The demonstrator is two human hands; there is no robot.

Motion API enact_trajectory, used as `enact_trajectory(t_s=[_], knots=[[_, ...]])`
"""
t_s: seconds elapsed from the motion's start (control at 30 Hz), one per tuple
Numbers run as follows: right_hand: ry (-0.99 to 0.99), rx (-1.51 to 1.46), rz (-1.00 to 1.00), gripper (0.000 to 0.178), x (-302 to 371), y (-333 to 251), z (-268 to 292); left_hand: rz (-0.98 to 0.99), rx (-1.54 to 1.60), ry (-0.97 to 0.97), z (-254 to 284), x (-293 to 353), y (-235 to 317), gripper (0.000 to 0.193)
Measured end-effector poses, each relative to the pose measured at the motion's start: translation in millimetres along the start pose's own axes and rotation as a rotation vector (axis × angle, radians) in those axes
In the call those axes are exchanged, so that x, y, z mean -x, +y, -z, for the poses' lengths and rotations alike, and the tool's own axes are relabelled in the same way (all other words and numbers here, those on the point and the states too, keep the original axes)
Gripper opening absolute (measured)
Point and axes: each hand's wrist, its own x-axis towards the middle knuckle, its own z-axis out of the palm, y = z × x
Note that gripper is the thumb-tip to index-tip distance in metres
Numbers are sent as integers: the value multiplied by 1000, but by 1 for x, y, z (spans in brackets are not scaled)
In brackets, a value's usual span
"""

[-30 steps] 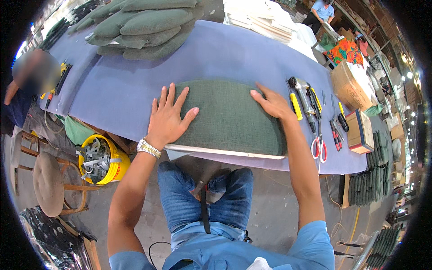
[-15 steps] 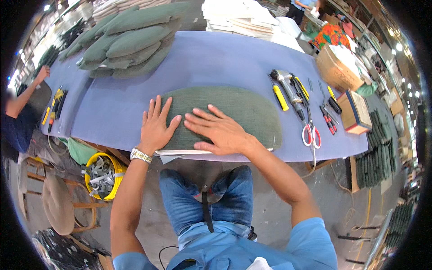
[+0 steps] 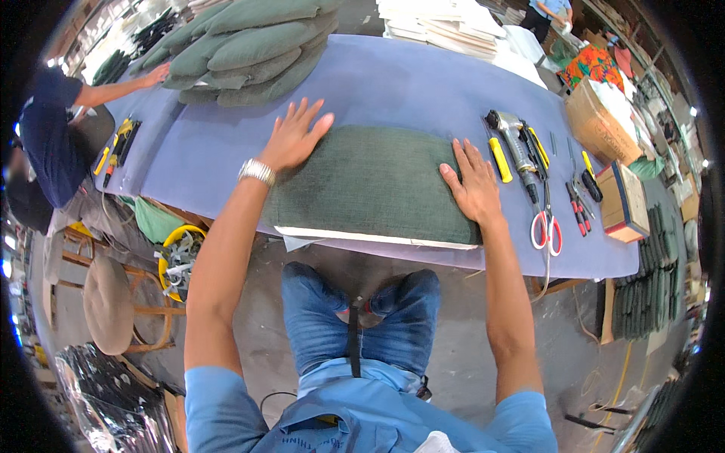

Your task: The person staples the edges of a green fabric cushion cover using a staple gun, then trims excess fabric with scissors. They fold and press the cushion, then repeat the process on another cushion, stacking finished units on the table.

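A dark green upholstered cushion panel lies on the blue-covered table in front of me, its pale edge strip facing me. At the panel's far left corner is my left hand, fingers spread and nothing held, a watch on its wrist. My right hand rests along the panel's right edge with fingers stretched out flat, also holding nothing. To the right of that hand lie a yellow-handled tool, an air stapler and scissors with red and white handles.
A stack of green cushions stands at the back left, and white padding at the back. Pliers and a small box lie at the right. A co-worker is at the left, above a yellow bucket and stool.
My right hand has moved from the panel's middle to its right edge. My left hand has shifted to the far left corner. The co-worker's arm now reaches toward the cushion stack.
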Motion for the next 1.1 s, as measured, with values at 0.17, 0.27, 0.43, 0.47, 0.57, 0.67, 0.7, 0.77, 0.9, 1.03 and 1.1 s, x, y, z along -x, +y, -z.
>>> enact_trajectory(t_s=[0.17, 0.27, 0.43, 0.47, 0.57, 0.67, 0.7, 0.77, 0.9, 1.03, 1.1], knots=[[25, 16, -2, 78, 2, 7, 0, -77, -89, -64, -20, -73, 59, 90], [25, -25, -23, 77, 0, 3, 0, -120, -184, -440, -39, -63, 93, 91], [44, -75, -45, 73, -1, 6, -2, -293, -228, -151, -55, -27, 91, 83], [38, -75, -55, 74, -1, 7, 0, -308, -238, -118, -59, -23, 95, 83], [31, -92, -55, 74, -6, 3, -2, -322, -281, -25, -63, -6, 96, 86], [17, -90, -52, 76, -10, 5, -2, -362, -281, 33, -66, 19, 106, 94], [6, -89, -45, 77, -11, 7, -2, -379, -273, 61, -70, 29, 111, 96], [-19, -86, -43, 79, -19, 10, -2, -417, -220, 96, -76, 48, 120, 102], [-140, -153, 150, 84, -60, -16, 15, -471, -197, 128, -69, 99, 138, 105], [183, -204, 278, 82, -105, -74, 61, -517, -149, 135, -64, 127, 153, 103], [64, -136, 199, 79, -102, -77, 34, -529, -99, 120, -62, 133, 154, 101]])
